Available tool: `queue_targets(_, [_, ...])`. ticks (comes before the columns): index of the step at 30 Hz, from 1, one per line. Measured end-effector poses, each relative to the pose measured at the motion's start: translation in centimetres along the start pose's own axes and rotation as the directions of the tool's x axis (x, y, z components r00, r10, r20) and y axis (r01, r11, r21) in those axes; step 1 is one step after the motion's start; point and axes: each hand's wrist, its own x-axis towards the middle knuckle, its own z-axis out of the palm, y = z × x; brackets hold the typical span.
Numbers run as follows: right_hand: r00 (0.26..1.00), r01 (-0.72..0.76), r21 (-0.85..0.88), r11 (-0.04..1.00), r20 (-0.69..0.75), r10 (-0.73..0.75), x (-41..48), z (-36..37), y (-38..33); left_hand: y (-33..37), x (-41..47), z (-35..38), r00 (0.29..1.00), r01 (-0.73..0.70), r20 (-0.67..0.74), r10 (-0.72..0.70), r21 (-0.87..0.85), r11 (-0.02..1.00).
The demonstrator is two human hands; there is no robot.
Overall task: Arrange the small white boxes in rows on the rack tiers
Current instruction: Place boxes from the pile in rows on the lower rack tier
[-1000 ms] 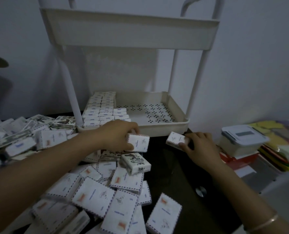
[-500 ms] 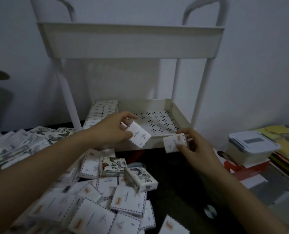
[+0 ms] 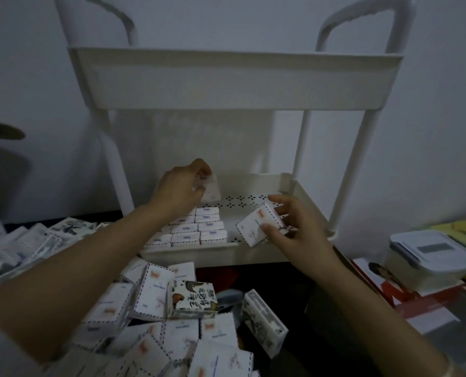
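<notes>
Two boxes are held over the lower tier [image 3: 226, 254]: one box [image 3: 211, 190] pinched by the left hand [image 3: 179, 187] above the stored rows [image 3: 196, 230], the other box [image 3: 255, 227] gripped by the right hand [image 3: 297, 232].

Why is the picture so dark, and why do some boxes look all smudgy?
Head view: the room is dimly lit, so everything looks grey-blue. The lifted box in the left hand is smeared by motion blur, while the tilted box in the right hand is sharper. The loose boxes near the lower edge are fuzzy. The wide-angle lens stretches the rack.
</notes>
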Motion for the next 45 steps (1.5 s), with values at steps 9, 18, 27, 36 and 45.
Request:
queue_targets(9, [0.996, 0.003, -0.010, 1.000, -0.087, -0.003, 4.0, 0.8, -0.5, -1.0, 0.4, -0.1, 0.956, 0.041, 0.291, -0.048, 0.031, 0.999])
queue_targets(18, [0.999, 0.043, -0.208, 0.977, -0.015, -0.047, 11.0, 4.5, 0.2, -2.0, -0.2, 0.7, 0.947, -0.071, 0.321, 0.025, 0.132, 0.989])
queue_targets(27, [0.919, -0.062, -0.194, 0.979, 0.372, 0.132, 13.7, 9.7, 1.6, -0.9, -2.4, -1.5, 0.989, -0.064, 0.136, 0.057, 0.049, 0.997])
queue_targets(36, [0.895, -0.103, -0.300, 0.948, 0.387, 0.220, 12.6, 9.6, 1.5, 2.3, -8.8, -6.2, 0.938, -0.089, 0.345, 0.028, 0.162, 0.983])
queue_targets(45, [0.959, 0.251, -0.370, 0.894, 0.220, -0.178, 5.4, 7.1, -3.3, 2.7, -12.3, -8.2, 0.832, -0.189, 0.547, -0.099, 0.445, 0.875])
